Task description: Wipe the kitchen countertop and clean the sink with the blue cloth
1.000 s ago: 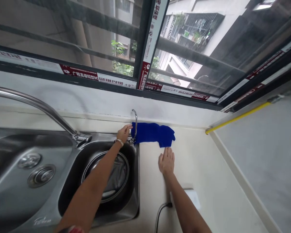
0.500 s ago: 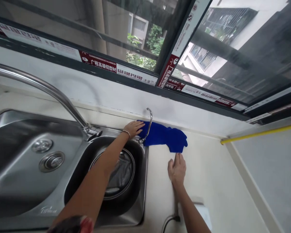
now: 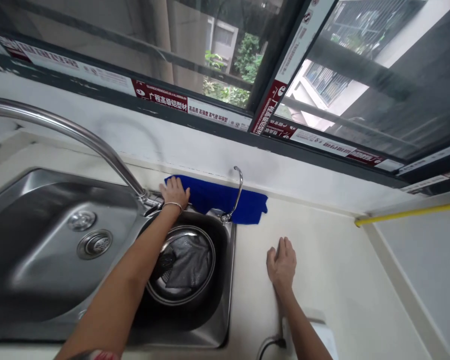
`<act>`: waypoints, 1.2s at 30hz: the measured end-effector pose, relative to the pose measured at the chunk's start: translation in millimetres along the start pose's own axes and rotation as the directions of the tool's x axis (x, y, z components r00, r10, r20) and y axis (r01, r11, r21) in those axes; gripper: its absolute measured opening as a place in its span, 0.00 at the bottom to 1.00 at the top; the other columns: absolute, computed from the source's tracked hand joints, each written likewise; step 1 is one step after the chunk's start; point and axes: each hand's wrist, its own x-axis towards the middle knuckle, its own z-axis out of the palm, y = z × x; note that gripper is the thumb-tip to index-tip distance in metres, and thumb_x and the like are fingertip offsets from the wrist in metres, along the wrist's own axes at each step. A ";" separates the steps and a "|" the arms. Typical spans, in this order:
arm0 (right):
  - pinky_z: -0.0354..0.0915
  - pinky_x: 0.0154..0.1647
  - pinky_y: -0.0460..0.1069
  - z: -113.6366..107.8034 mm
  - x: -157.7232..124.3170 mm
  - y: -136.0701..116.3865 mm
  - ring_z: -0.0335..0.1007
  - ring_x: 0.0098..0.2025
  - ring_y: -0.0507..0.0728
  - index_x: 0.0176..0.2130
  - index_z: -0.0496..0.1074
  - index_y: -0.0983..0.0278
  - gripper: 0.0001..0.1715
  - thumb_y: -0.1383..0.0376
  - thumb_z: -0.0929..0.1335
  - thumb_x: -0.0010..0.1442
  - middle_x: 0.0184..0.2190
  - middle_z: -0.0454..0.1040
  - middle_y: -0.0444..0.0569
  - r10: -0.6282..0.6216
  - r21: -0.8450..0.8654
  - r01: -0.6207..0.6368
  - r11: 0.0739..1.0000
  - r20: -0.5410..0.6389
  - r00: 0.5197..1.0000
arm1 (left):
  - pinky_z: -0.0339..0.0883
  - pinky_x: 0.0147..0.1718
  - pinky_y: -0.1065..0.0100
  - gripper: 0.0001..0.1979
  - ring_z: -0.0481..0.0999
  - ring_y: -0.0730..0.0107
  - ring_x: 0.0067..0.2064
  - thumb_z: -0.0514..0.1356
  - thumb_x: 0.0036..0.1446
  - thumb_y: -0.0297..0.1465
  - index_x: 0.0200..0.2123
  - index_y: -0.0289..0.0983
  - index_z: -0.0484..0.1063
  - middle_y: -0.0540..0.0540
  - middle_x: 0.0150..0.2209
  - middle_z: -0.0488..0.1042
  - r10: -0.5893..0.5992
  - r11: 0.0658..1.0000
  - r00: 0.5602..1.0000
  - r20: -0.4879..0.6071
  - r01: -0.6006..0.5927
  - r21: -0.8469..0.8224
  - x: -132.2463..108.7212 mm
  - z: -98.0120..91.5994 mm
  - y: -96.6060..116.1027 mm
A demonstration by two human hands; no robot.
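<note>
A blue cloth [image 3: 210, 194] lies along the back of the counter, behind the right sink basin and around the foot of a small curved tap [image 3: 239, 192]. My left hand [image 3: 175, 192] rests on the cloth's left end, palm down with the fingers spread. On the bare counter to the right, my right hand [image 3: 282, 262] is apart from the cloth, fingers stretched forward and thumb off to the side; nothing shows in it. Inside the right basin, a round metal bowl [image 3: 212, 267] holds a grey cloth [image 3: 189, 260] and a dark scrubber [image 3: 165, 262].
The large steel faucet [image 3: 93, 137] arches over the left basin [image 3: 56, 265]. A white device [image 3: 324, 335] with a black cable [image 3: 272, 342] is by my right forearm. Window frames [image 3: 217, 117] run above the counter, and a yellow pipe [image 3: 408, 214] runs along the right wall.
My left hand has moved left along the counter's back edge, and the blue cloth has slid left with it. The cloth is now farther from my right hand, which stays on the counter.
</note>
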 end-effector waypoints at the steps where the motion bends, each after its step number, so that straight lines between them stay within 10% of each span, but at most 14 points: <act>1: 0.60 0.67 0.68 -0.2 -0.1 0.0 0.61 0.69 0.70 0.64 0.68 0.77 0.34 0.56 0.58 0.72 0.65 0.67 0.72 -0.004 0.000 0.004 1.000 -0.003 1.000 | 0.45 0.67 0.28 0.34 0.56 0.34 0.72 0.49 0.65 0.36 0.68 0.21 0.59 0.19 0.70 0.58 -0.079 0.997 0.997 -0.022 0.079 0.006 3.7 -2.0 0.5; 16: 0.54 0.70 0.69 0.0 -7.0 1.6 0.57 0.71 0.72 0.68 0.64 0.78 0.37 0.57 0.56 0.72 0.69 0.62 0.73 -0.040 -0.040 0.041 0.998 0.037 0.999 | 0.36 0.70 0.27 0.31 0.55 0.33 0.72 0.52 0.64 0.34 0.66 0.21 0.62 0.20 0.70 0.58 -0.180 0.983 0.978 -0.109 0.175 -0.057 9.8 7.0 16.0; 27: 0.54 0.69 0.70 -1.8 -5.8 0.0 0.55 0.73 0.73 0.70 0.60 0.77 0.37 0.58 0.56 0.72 0.69 0.60 0.74 -0.031 -0.041 0.034 0.999 0.074 0.997 | 0.52 0.70 0.42 0.28 0.61 0.42 0.70 0.48 0.70 0.35 0.67 0.25 0.64 0.23 0.68 0.64 0.212 0.971 0.977 0.019 -0.208 -0.120 -32.3 54.3 100.7; 36: 0.58 0.68 0.70 -5.3 -2.0 -2.1 0.58 0.71 0.72 0.68 0.64 0.76 0.35 0.58 0.57 0.72 0.68 0.63 0.73 -0.014 -0.022 0.014 1.000 0.041 0.999 | 0.56 0.67 0.49 0.23 0.68 0.52 0.65 0.50 0.68 0.31 0.62 0.37 0.72 0.35 0.65 0.71 0.486 0.867 0.870 0.082 -0.469 -0.165 -13.9 30.3 75.4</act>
